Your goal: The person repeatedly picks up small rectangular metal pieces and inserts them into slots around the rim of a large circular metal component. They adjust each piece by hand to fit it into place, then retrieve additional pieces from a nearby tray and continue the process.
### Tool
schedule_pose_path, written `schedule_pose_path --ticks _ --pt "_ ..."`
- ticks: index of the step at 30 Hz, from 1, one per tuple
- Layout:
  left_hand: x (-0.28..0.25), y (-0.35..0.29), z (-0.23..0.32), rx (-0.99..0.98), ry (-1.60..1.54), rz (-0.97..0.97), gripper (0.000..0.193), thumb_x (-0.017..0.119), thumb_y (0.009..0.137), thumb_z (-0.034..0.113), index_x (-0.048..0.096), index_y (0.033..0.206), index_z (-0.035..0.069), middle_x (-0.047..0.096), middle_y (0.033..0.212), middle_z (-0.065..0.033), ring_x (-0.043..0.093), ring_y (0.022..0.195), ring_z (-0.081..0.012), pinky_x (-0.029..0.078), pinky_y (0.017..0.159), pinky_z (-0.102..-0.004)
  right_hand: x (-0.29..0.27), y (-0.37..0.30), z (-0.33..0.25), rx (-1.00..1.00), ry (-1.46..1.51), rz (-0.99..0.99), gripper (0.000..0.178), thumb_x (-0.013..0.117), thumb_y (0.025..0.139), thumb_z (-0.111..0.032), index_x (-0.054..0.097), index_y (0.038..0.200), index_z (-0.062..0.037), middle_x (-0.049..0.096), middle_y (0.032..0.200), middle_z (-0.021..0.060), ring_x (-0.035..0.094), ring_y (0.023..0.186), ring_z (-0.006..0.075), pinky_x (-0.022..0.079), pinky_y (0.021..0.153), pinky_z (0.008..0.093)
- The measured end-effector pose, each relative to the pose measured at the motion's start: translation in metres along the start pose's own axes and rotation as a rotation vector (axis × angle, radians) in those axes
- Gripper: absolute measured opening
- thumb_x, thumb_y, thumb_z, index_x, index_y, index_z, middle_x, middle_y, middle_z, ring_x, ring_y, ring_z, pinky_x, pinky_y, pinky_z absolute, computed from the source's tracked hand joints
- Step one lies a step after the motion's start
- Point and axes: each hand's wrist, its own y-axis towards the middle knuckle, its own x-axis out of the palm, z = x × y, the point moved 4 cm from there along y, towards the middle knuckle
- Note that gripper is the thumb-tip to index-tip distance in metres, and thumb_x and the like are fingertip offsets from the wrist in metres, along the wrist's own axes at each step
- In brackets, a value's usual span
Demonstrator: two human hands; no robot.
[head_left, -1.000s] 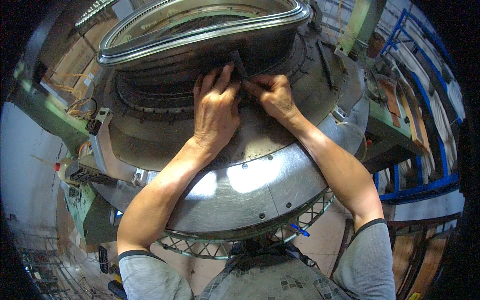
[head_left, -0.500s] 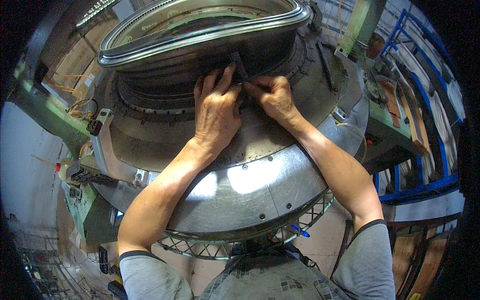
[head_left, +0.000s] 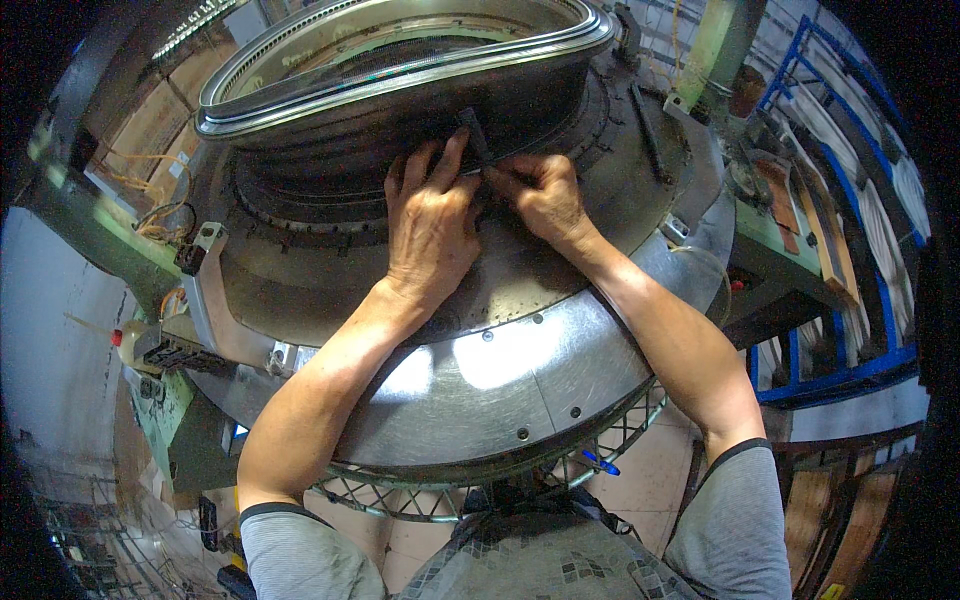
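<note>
Both my hands meet at the foot of a dark drum wall (head_left: 350, 150) on a large round machine. A small dark, flat strip (head_left: 473, 137) stands tilted there; its exact kind does not show. My left hand (head_left: 432, 215) is closed, its index fingertip against the strip's left side, its thumb hidden. In a pinch, my right hand (head_left: 548, 195) closes at the strip's lower end. The fingers hide most of what lies between them. Beneath my wrists spreads the dull metal bed (head_left: 510, 280) of the machine.
Above the drum runs a shiny ribbed rim (head_left: 420, 75). A polished metal ring (head_left: 470, 400) curves in front of me. A black bar (head_left: 648, 130) lies on the bed at the right. Green frame arms (head_left: 115, 235) flank the machine; a blue rack (head_left: 840, 375) stands at the right.
Hardly anything differs. Both hands stay at the strip in the same grip, and the whole view has shifted very slightly.
</note>
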Motion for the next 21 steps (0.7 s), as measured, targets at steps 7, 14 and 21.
schedule_pose_path --ticks 7,14,21 --pt "0.0012 -0.0006 -0.0005 -0.015 -0.039 0.011 0.041 0.069 0.067 0.000 0.072 0.107 0.006 0.049 0.148 -0.0135 0.044 0.131 -0.0372 0.032 0.110 -0.0566 0.0008 -0.0005 0.0023 -0.008 0.002 0.003 0.022 0.072 0.083 -0.016 0.077 0.098 -0.0007 0.075 0.090 0.0202 0.071 0.077 0.0201 0.056 0.075 0.0340" --pt "-0.0020 0.0006 0.0007 -0.003 0.025 -0.020 0.040 0.074 0.073 0.008 0.072 0.113 0.009 0.051 0.148 -0.0170 0.047 0.128 -0.0414 0.037 0.108 -0.0516 0.0014 0.0013 0.0053 -0.020 -0.010 -0.002 0.022 0.071 0.083 -0.017 0.077 0.097 -0.0001 0.074 0.090 0.0215 0.072 0.077 0.0213 0.056 0.075 0.0344" --pt "-0.0011 0.0009 0.0006 0.002 0.037 -0.036 0.041 0.073 0.072 0.007 0.072 0.113 0.010 0.048 0.150 -0.0154 0.046 0.128 -0.0407 0.036 0.109 -0.0511 0.0009 0.0015 0.0037 -0.032 -0.004 0.005 0.023 0.071 0.083 -0.017 0.077 0.097 -0.0002 0.074 0.091 0.0218 0.072 0.078 0.0214 0.056 0.074 0.0347"
